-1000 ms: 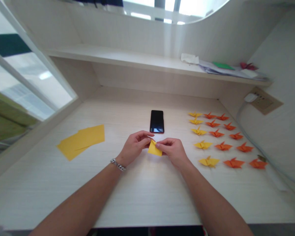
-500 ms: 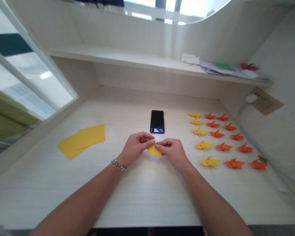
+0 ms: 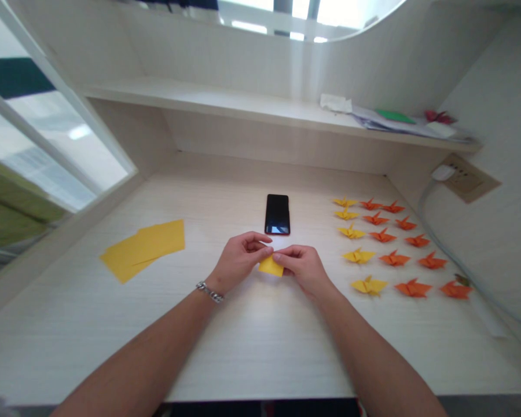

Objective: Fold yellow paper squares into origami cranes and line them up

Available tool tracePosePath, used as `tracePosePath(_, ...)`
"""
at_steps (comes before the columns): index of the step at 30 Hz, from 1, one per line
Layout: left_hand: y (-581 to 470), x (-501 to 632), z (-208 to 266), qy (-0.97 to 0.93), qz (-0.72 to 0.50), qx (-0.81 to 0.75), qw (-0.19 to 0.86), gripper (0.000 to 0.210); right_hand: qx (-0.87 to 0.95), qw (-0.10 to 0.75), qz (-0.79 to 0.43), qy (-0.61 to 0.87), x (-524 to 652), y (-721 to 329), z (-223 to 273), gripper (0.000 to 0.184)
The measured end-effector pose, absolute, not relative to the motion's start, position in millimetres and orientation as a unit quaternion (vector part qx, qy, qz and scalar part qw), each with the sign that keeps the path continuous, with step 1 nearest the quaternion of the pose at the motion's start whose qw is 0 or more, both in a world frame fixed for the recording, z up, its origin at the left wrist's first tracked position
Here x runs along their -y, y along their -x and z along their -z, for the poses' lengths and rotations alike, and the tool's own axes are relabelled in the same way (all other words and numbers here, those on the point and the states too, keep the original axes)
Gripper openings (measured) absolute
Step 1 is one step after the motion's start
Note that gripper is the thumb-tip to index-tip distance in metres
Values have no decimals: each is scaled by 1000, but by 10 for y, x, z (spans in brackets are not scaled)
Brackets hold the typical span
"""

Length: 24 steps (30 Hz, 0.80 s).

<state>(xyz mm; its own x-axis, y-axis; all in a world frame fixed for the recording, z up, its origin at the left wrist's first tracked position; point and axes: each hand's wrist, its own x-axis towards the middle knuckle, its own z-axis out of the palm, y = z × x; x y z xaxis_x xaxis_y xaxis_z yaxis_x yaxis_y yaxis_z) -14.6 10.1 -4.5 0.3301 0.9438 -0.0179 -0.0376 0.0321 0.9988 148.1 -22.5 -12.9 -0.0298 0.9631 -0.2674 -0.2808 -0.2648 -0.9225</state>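
Observation:
A small folded piece of yellow paper (image 3: pixel 271 267) is held just above the desk, in front of the phone. My left hand (image 3: pixel 245 255) pinches its upper left edge between thumb and fingers, and a silver chain bracelet circles that wrist. On the other side, my right hand (image 3: pixel 303 263) grips the paper's right edge with the thumb on top. The fingertips of both hands nearly meet and cover the paper's upper part, so its folds there are hidden.
A black phone (image 3: pixel 277 214) lies beyond my hands. Yellow paper sheets (image 3: pixel 156 246) overlap at left. Rows of yellow paper cranes (image 3: pixel 358 256) and orange paper cranes (image 3: pixel 394 259) stand at right. Papers (image 3: pixel 399 124) lie on the shelf (image 3: pixel 226 104). A cable (image 3: pixel 438 237) runs down the right wall.
The folded yellow paper has shifted very slightly left, and the right fingers have moved a little along its edge. Everything else looks the same.

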Motion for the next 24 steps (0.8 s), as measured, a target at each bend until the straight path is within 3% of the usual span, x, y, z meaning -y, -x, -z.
tracePosePath(24, 108, -118, 96, -515, -433, -432, 601, 31, 354, 502, -606, 505, 220, -1449, 133, 26)
